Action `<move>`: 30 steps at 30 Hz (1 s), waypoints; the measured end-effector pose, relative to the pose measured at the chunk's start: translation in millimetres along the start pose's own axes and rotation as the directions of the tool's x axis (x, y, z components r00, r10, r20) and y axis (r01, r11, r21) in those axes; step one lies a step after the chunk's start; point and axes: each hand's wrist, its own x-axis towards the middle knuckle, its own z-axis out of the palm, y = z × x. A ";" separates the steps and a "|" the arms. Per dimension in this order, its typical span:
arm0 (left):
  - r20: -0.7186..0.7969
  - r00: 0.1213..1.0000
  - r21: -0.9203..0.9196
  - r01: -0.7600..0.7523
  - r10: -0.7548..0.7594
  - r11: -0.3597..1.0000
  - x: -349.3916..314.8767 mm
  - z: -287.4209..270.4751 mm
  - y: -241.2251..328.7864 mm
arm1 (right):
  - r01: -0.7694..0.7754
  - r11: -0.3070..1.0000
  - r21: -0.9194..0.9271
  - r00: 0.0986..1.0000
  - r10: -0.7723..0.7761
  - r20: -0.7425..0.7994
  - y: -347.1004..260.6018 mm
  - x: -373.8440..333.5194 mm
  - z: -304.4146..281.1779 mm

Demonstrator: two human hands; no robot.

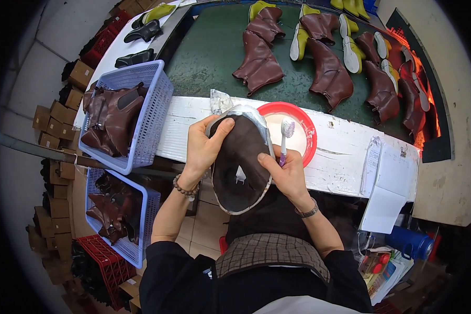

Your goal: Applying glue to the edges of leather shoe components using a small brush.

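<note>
A dark brown boot upper [242,142] with a pale rim hangs between my hands, its inner side toward me. My left hand [203,141] is closed on its upper left edge, thumb on the dark lining. My right hand [289,175] pinches its right edge with the thumb. That same hand also grips a toothbrush [283,152] with a purple handle, bristles up and coated white. Just behind the brush sits a red bowl [311,131] of creamy white liquid. A crumpled, whitish-stained piece [221,101] lies past my left hand.
Brown uppers and yellow-green lasts with pale soles cover part of a green conveyor belt [204,57], which leads to a glowing orange opening [428,99] at right. Blue baskets [165,99] of brown uppers stand left. Papers [387,193] hang at the white table's right edge.
</note>
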 end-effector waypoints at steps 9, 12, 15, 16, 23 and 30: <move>0.230 0.959 -0.393 0.246 -0.164 0.886 6.9 -21.8 -0.4 | -0.059 0.984 0.169 0.998 0.062 -0.011 5.8 5.8 1.5; 0.556 0.828 -0.390 0.184 0.071 0.902 -8.6 -31.3 8.3 | -0.067 0.867 0.493 0.985 0.136 -0.105 -13.8 22.3 0.3; 0.578 0.806 0.216 0.001 -0.129 0.976 -34.8 -41.9 -24.2 | -0.022 0.825 0.565 0.983 0.120 -0.136 -20.2 37.9 -9.4; 0.586 0.799 0.216 0.003 -0.132 0.976 -45.3 -32.1 -27.9 | -0.015 0.792 0.610 0.985 0.117 -0.128 -20.6 42.2 -10.4; 0.198 0.861 0.480 -0.502 0.468 0.719 -73.0 21.5 -61.3 | -0.029 0.850 0.526 0.986 0.109 -0.122 -28.2 51.0 -22.8; 0.107 0.873 0.565 -0.447 0.475 0.693 -66.1 -12.7 -38.2 | 0.124 0.475 -0.871 0.850 -0.504 -0.154 -13.2 37.5 -97.0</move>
